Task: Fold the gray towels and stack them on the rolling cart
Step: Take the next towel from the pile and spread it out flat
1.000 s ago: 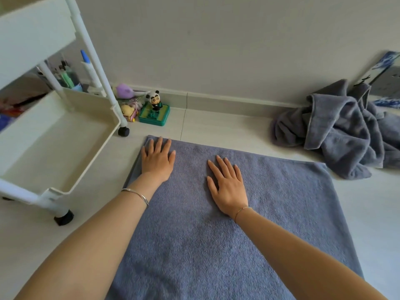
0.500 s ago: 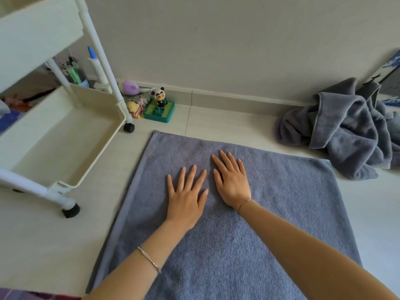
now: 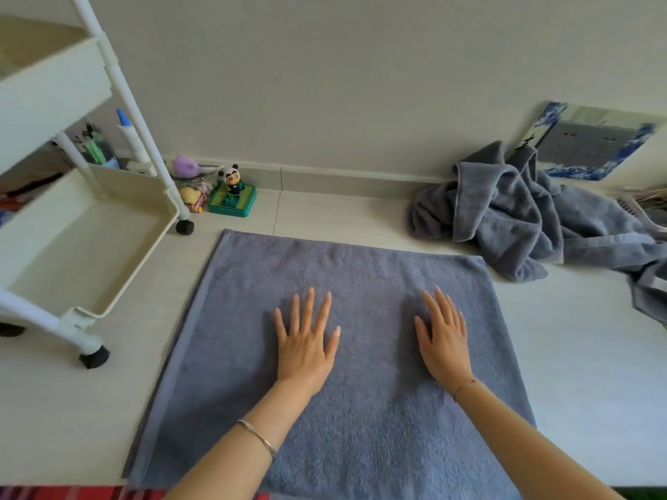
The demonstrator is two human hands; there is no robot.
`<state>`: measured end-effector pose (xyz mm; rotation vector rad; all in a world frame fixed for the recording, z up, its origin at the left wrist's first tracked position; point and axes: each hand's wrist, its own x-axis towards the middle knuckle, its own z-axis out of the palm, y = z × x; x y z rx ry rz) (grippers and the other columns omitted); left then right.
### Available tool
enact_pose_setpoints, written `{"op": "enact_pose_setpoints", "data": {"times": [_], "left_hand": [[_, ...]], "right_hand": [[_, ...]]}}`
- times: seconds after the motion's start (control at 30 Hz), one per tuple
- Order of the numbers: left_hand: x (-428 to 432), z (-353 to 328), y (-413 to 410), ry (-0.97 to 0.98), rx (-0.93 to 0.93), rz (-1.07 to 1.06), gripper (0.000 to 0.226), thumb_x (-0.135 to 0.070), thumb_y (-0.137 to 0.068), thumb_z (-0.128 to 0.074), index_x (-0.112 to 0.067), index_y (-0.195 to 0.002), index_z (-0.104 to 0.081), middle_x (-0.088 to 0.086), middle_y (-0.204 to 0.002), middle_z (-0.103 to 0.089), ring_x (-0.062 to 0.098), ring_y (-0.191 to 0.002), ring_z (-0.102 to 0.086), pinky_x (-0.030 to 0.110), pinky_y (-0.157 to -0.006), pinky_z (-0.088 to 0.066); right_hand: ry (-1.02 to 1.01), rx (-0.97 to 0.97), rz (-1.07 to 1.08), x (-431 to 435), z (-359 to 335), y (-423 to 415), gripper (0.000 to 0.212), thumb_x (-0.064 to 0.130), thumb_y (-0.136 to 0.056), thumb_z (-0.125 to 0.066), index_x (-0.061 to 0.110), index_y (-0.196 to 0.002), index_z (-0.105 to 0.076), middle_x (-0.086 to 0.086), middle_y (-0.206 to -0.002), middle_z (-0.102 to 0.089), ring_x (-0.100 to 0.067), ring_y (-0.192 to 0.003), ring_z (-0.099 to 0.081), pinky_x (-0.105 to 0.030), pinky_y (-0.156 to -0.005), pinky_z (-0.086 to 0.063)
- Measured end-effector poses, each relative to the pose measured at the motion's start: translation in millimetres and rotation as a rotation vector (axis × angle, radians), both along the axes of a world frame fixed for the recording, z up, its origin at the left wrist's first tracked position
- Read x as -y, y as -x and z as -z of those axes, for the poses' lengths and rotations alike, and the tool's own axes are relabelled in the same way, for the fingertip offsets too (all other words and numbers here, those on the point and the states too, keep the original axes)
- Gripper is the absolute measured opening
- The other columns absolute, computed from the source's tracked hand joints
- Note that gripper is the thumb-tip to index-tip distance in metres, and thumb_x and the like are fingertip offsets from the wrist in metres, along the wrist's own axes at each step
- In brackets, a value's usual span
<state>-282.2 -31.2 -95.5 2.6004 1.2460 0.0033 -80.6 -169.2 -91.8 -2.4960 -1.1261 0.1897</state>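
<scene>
A gray towel (image 3: 361,268) lies spread flat on the pale floor in front of me. My left hand (image 3: 305,341) presses flat on its middle, fingers straight and spread. My right hand (image 3: 442,337) lies flat on the towel to the right, fingers straight. Neither hand holds anything. A heap of crumpled gray towels (image 3: 534,218) sits against the wall at the right. The white rolling cart (image 3: 108,297) stands at the left, with its lower tray holding nothing.
Small toys stand by the wall beside the cart: a panda figure on a green base (image 3: 232,196) and a purple toy (image 3: 184,166). A blue-patterned panel (image 3: 592,142) leans on the wall at the right. Pens and bottles stand behind the cart.
My left hand slid from the towel's far left corner to its middle. My right hand has moved right, so the hands now lie apart. The view has shifted slightly.
</scene>
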Motion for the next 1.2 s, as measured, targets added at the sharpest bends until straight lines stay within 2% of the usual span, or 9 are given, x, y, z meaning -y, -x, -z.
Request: {"op": "enact_pose_setpoints", "data": {"times": [0.13,0.3,0.43,0.6,0.7,0.8,0.93,1.1,1.2], "left_hand": [[47,1,-17,0.047,0.003,0.207,0.056,-0.049,-0.1,-0.006,-0.026,-0.145,-0.031,0.004,-0.148,-0.04,0.03,-0.134,-0.041,0.053,-0.107,-0.012],[58,10,-20,0.059,-0.049,0.226,0.059,-0.048,-0.099,-0.006,-0.026,-0.141,-0.042,0.003,-0.146,-0.043,0.03,-0.133,-0.042,0.054,-0.106,-0.016],[57,7,-17,0.057,-0.02,0.244,0.07,-0.054,-0.094,0.007,-0.027,-0.146,-0.031,0.001,-0.154,-0.027,0.028,-0.142,-0.027,0.051,-0.115,-0.004],[56,4,-1,0.051,0.076,0.188,0.092,-0.064,-0.07,0.035,-0.03,-0.15,0.004,-0.007,-0.158,0.008,0.017,-0.146,0.011,0.039,-0.111,0.02],[53,3,21,0.049,0.083,0.136,0.091,-0.066,-0.071,0.034,-0.03,-0.149,0.004,-0.007,-0.158,0.007,0.016,-0.146,0.011,0.039,-0.112,0.019],[47,0,42,0.034,0.081,0.048,0.089,-0.068,-0.075,0.025,-0.029,-0.15,-0.003,-0.005,-0.159,0.0,0.019,-0.146,0.007,0.044,-0.113,0.014],[40,-4,58,0.087,0.06,-0.016,0.087,-0.06,-0.074,0.016,-0.03,-0.151,-0.011,-0.008,-0.159,-0.005,0.016,-0.147,0.003,0.043,-0.117,0.006],[27,-10,70,0.212,0.253,-0.155,0.057,-0.048,-0.098,-0.012,-0.026,-0.148,-0.027,-0.001,-0.157,-0.019,0.019,-0.146,-0.011,0.038,-0.118,-0.005],[19,-11,85,0.283,0.436,-0.251,0.044,-0.036,-0.102,-0.018,-0.026,-0.141,-0.037,0.005,-0.151,-0.034,0.022,-0.143,-0.023,0.037,-0.118,-0.014]], "right_hand": [[-0.063,-0.025,0.242,42,-13,-26,0.058,0.024,-0.093,-0.056,0.016,-0.145,-0.032,-0.007,-0.156,-0.023,-0.028,-0.144,-0.018,-0.042,-0.117,-0.014],[-0.185,-0.341,0.52,78,-23,-49,0.064,0.026,-0.09,-0.062,0.005,-0.142,-0.033,-0.017,-0.144,-0.038,-0.035,-0.127,-0.042,-0.047,-0.107,-0.034],[-0.275,-0.53,0.603,94,-29,-52,0.057,0.024,-0.09,-0.063,0.006,-0.138,-0.039,-0.016,-0.126,-0.055,-0.031,-0.108,-0.056,-0.04,-0.096,-0.043],[-0.027,-0.54,0.373,104,-45,-62,0.026,0.027,-0.089,-0.064,0.002,-0.098,-0.065,-0.013,-0.089,-0.068,-0.022,-0.076,-0.06,-0.026,-0.063,-0.047],[0.022,-0.576,0.226,102,-70,-64,0.019,0.023,-0.089,-0.065,0.008,-0.1,-0.062,-0.01,-0.091,-0.071,-0.019,-0.08,-0.066,-0.021,-0.063,-0.051],[-0.107,-0.664,0.118,81,-102,-49,0.023,0.018,-0.091,-0.062,0.011,-0.112,-0.062,-0.008,-0.094,-0.073,-0.018,-0.083,-0.069,-0.032,-0.074,-0.058],[-0.29,-0.858,-0.068,25,-137,-1,0.026,0.015,-0.093,-0.058,0.015,-0.119,-0.06,-0.005,-0.099,-0.072,-0.01,-0.084,-0.069,-0.019,-0.069,-0.055],[-0.218,-0.83,-0.307,-46,-133,70,0.034,0.026,-0.095,-0.054,0.022,-0.129,-0.051,-0.005,-0.075,-0.063,-0.003,-0.063,-0.057,-0.014,-0.057,-0.048],[-0.162,-0.928,-0.358,-70,-108,92,0.029,0.024,-0.098,-0.049,0.021,-0.127,-0.051,-0.004,-0.076,-0.065,-0.012,-0.065,-0.062,-0.029,-0.063,-0.055]]}}
